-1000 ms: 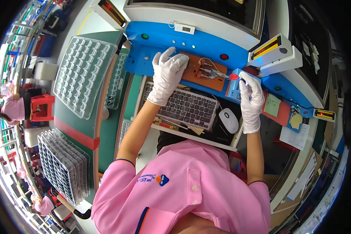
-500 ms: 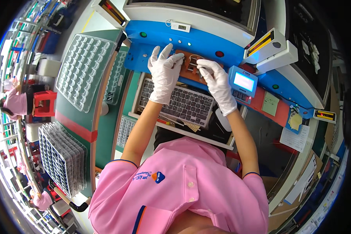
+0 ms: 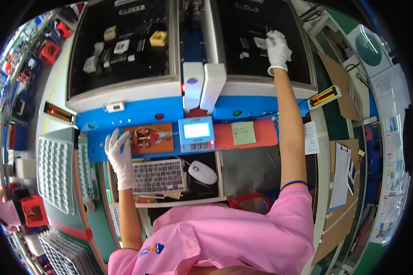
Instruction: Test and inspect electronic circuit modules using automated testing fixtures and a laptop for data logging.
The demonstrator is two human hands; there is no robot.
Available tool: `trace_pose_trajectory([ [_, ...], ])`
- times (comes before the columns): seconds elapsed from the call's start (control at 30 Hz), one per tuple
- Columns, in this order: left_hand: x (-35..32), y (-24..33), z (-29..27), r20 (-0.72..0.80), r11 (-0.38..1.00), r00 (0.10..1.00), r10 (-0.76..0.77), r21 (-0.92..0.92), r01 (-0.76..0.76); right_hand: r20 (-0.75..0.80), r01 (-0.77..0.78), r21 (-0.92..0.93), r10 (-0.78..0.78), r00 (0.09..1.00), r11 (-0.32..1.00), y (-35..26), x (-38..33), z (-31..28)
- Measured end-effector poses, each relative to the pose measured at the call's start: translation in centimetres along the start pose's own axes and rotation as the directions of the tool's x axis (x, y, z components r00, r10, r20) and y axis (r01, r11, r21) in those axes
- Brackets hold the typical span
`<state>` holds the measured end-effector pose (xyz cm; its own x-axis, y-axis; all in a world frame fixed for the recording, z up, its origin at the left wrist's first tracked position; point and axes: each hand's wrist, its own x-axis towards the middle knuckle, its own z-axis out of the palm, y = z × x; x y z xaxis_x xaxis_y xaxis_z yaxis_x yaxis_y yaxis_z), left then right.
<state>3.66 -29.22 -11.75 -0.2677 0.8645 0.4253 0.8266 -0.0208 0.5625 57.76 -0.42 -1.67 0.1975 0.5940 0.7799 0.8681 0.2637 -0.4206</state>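
Note:
My left hand (image 3: 119,158), in a white glove, is at the left end of an orange-brown fixture block (image 3: 165,144). Its fingers are curved and apart, with the fingertips beside the block's edge; I see nothing held in them. Small metal clamps and a red part (image 3: 153,136) sit on the block. Far off to the right, my gloved right hand (image 3: 278,51) reaches over the dark top of the right-hand machine (image 3: 243,68). Its fingers are slightly blurred and extend forward, close beside a small whitish piece (image 3: 260,43). No held object can be made out there.
A blue display box (image 3: 196,133) stands right of the fixture. A keyboard (image 3: 158,176) and white mouse (image 3: 202,173) lie in the drawer below. Yellow and white blocks (image 3: 158,38) rest on the left machine's dark top. Clear trays (image 3: 55,174) are at the left.
My right hand has left the fixture and swung far right and forward over the dark machine top. My left hand stays at the fixture's left side. The view has shifted to the right.

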Motion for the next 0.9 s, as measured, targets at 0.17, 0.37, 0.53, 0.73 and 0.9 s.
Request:
trace_pose_trajectory([
  [0.17, -0.3, 0.6, -2.5, 0.004, 0.999, 0.999, -0.044, 0.017, 0.044, 0.355, -0.354, 0.014, 0.326, 0.876, 0.935, -0.7, -0.1, 2.8],
  [0.37, 0.7, 9.5, -4.0, -0.092, 0.976, 0.977, 0.190, -0.087, -0.198, 0.399, -0.123, -0.125, 0.164, 0.902, 0.984, 0.8, 0.4, 1.5],
  [0.53, -0.3, 21.0, -2.5, 0.291, 0.804, 0.771, 0.566, -0.403, -0.438, 0.415, -0.176, -0.377, 0.336, 0.845, 0.909, -1.2, 2.3, -1.9],
  [0.73, 1.2, 29.6, 5.6, 0.356, 0.572, 0.468, 0.809, -0.293, -0.766, -0.543, -0.090, -0.065, 0.041, 0.838, 0.994, -8.5, -1.7, -12.4],
  [0.9, 2.5, 30.0, 11.5, 0.568, 0.637, 0.464, 0.680, -0.143, -0.758, -0.406, -0.581, -0.077, 0.507, 0.760, 0.810, -5.3, -17.8, -15.9],
])
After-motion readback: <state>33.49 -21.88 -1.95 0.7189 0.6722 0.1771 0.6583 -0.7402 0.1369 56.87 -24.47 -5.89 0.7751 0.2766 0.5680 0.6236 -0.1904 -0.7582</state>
